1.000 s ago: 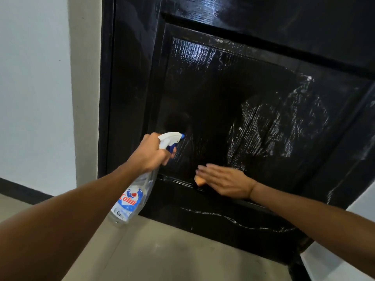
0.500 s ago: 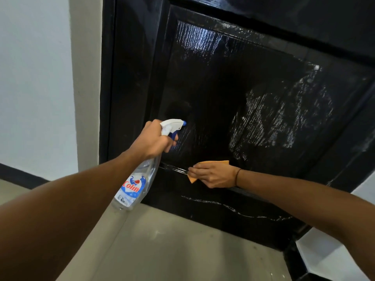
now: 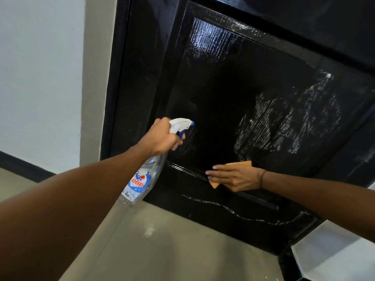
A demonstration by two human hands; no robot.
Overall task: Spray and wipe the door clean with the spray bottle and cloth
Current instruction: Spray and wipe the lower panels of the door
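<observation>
The orange cloth [image 3: 238, 164] lay flat against the black door [image 3: 213, 98], at the lower moulding of the recessed panel, with only its top edge and 1 lower corner showing past the hand. It looked thin, soft and limp, the sort of thing that bunches unless a flat palm keeps it spread, so pressing from the middle seemed the right hold. The right hand [image 3: 235, 177] did just that: fingers straight and together, pressing the cloth to the wood. Half a second before, those fingers had been gathered more tightly over it; now they were stretched out leftward along the moulding.

The spray bottle [image 3: 146, 175] hung from the left hand [image 3: 162, 136], which gripped the neck with a finger curled at the blue trigger, nozzle facing the panel. Clear, and by the look of it light and rigid, it seemed easy to carry 1-handed. It sat much where it had been.

Wet streaks [image 3: 284, 126] shone on the panel's right side, and a thin run of liquid [image 3: 233, 209] crossed the bottom rail above the grey floor [image 3: 172, 250].
</observation>
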